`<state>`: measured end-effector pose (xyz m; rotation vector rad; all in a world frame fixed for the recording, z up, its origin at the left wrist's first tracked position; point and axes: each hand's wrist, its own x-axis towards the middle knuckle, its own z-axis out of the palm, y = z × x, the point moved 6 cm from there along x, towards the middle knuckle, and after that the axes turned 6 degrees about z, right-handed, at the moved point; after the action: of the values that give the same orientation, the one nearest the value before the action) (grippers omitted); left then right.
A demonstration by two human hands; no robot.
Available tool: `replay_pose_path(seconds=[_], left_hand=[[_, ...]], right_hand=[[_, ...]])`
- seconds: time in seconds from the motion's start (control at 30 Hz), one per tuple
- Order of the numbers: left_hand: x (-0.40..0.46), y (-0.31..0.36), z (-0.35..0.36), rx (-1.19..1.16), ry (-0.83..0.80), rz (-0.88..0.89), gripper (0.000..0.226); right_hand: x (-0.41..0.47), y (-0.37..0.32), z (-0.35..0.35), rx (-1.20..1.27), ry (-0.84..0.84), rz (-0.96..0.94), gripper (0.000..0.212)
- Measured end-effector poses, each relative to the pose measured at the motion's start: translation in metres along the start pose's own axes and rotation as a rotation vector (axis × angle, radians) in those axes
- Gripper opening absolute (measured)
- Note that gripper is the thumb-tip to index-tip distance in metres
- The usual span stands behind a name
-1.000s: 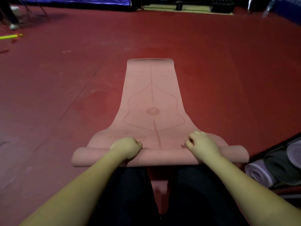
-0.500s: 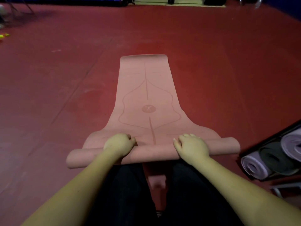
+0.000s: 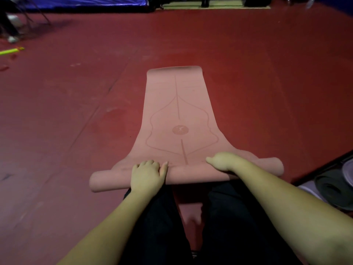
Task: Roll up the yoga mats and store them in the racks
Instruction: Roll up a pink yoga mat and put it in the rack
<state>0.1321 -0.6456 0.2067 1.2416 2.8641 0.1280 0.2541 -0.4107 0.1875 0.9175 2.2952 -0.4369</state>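
A pink yoga mat [image 3: 177,111] with a line pattern lies on the red floor, stretching away from me. Its near end is wound into a roll [image 3: 191,173] lying crosswise just beyond my knees. My left hand [image 3: 148,175] lies on top of the roll left of its middle, fingers curled over its far side. My right hand [image 3: 224,161] sits on the roll right of the middle, fingers bent down over the far side and thumb pointing left. At the right edge a dark rack [image 3: 324,169] holds a grey rolled mat [image 3: 336,190] and a pale mat [image 3: 348,172].
Red floor [image 3: 76,131] spreads wide on the left and beyond the mat. A yellow-green stick [image 3: 11,51] lies far left. Blue padding [image 3: 86,1] and dark gear line the far wall. My dark trouser legs [image 3: 156,226] are right behind the roll.
The roll has turned forward and grown slightly thicker. Both hands have shifted over it, the right one reaching further over the far side.
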Motion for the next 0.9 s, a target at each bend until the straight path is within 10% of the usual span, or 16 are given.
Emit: replay_pose_path(seconds=[0.3, 0.9], left_hand=[[0.04, -0.006, 0.004, -0.047, -0.158, -0.017, 0.059], [0.042, -0.002, -0.02, -0.095, -0.506, -0.067, 0.049]], right_hand=[[-0.041, 0.008, 0.012, 0.011, 0.738, -0.135, 0.051], [-0.048, 0.002, -0.033, -0.103, 0.38, -0.112, 0.062]])
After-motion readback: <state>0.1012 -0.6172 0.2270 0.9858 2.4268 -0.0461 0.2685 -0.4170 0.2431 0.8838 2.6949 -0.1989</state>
